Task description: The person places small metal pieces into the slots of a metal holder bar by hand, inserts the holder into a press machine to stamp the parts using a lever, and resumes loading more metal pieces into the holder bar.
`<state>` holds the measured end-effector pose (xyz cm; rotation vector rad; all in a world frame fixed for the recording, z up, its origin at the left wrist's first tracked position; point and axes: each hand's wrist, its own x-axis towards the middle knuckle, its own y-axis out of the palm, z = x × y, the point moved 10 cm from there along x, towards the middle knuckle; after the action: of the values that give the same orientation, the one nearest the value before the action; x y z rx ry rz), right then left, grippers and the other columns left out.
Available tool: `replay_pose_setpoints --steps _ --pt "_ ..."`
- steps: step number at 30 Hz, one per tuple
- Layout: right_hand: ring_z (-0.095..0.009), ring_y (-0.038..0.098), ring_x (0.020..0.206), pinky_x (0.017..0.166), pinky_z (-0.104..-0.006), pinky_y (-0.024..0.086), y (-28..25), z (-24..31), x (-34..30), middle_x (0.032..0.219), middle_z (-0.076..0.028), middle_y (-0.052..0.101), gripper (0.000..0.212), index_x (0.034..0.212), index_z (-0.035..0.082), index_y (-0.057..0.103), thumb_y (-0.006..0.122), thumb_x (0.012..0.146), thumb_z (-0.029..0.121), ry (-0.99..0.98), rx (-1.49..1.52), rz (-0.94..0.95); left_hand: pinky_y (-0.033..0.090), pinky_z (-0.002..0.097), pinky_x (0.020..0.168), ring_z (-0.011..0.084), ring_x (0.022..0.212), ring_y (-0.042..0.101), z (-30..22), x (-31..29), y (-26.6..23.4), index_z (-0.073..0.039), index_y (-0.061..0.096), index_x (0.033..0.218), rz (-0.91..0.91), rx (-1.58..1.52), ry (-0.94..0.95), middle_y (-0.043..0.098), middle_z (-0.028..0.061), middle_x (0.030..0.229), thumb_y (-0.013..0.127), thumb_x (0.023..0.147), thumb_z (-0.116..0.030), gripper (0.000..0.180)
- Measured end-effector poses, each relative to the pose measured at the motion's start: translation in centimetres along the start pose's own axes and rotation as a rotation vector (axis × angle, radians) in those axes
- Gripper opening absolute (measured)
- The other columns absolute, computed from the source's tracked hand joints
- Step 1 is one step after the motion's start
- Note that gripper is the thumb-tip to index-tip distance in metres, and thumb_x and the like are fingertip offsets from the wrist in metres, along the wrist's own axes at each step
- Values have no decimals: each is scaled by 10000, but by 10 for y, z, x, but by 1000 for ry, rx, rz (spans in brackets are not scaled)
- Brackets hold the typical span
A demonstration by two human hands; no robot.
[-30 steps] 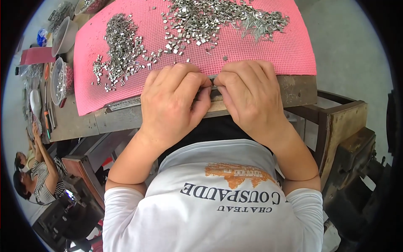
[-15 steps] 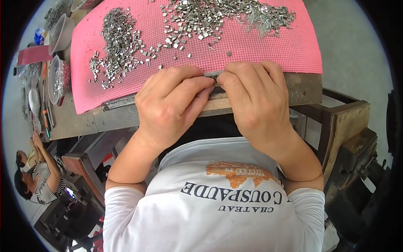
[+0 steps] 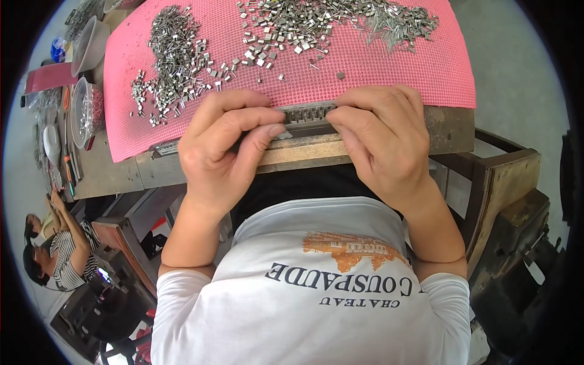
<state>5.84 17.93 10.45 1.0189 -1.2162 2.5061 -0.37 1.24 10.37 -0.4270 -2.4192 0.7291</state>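
My left hand (image 3: 225, 149) and my right hand (image 3: 380, 137) meet at the near edge of a pink textured mat (image 3: 438, 67). Both pinch a narrow grey metal strip (image 3: 307, 114) with a row of small pieces set in it. The strip lies along the wooden bench edge (image 3: 304, 152), and its ends are hidden under my fingers. A pile of small silver metal parts (image 3: 173, 58) lies on the mat at the left. A wider scatter of parts (image 3: 304, 27) covers the far middle, with thin metal pins (image 3: 395, 24) at the far right.
Bowls (image 3: 88, 42) and tools (image 3: 67, 164) crowd the bench's left end. Another person in a striped top (image 3: 61, 255) sits low at the left. A wooden frame (image 3: 505, 188) stands at my right. Grey floor lies beyond the mat on the right.
My hands have moved apart a little, uncovering more of the metal strip between them. The view has shifted slightly toward the mat.
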Motion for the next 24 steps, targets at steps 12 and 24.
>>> replay_pose_setpoints --steps 12,24 --pt "-224 663 868 795 -357 450 0 -10 -2 948 -24 701 251 945 94 714 815 746 -19 31 75 8 476 316 729 196 799 662 -8 -2 15 -109 782 904 62 164 110 730 26 948 837 736 -57 184" --pt "-227 663 875 798 -359 446 -1 -10 -3 950 -22 700 260 946 95 709 806 737 -26 23 65 6 507 313 704 208 812 678 -4 0 13 -95 790 947 66 91 36 730 54 962 836 718 -23 244"
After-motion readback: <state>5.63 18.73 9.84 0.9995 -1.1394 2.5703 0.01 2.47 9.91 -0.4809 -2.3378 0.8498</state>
